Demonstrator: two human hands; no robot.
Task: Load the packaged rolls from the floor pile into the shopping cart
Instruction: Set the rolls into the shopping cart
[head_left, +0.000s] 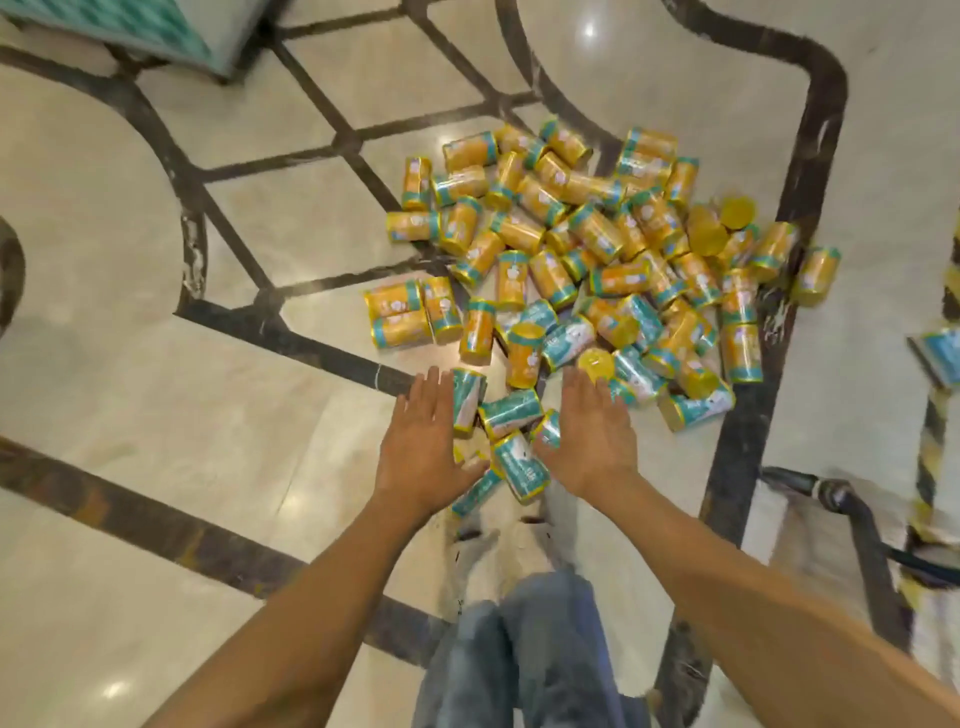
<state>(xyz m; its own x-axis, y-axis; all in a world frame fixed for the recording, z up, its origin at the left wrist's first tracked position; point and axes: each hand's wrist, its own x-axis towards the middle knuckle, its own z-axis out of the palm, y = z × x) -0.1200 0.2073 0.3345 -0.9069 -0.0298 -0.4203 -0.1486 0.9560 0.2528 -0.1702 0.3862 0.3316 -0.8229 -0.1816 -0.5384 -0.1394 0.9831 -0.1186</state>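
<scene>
— Hands?
— Left hand (421, 447) and right hand (592, 441) are both flat with fingers straight, gripping nothing. Their palms flank a cluster of teal-and-white plastic-wrapped cylindrical rolls (511, 413).
— Remaining stock?
— A large pile of yellow-and-teal wrapped rolls (597, 244) lies just beyond, on the glossy cream marble floor (156, 364), spreading onto its dark inlaid band (815, 156).

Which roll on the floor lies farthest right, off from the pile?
The yellow roll lying alone on pale tile, just past the dark floor stripe; every other one sits left of it.
</scene>
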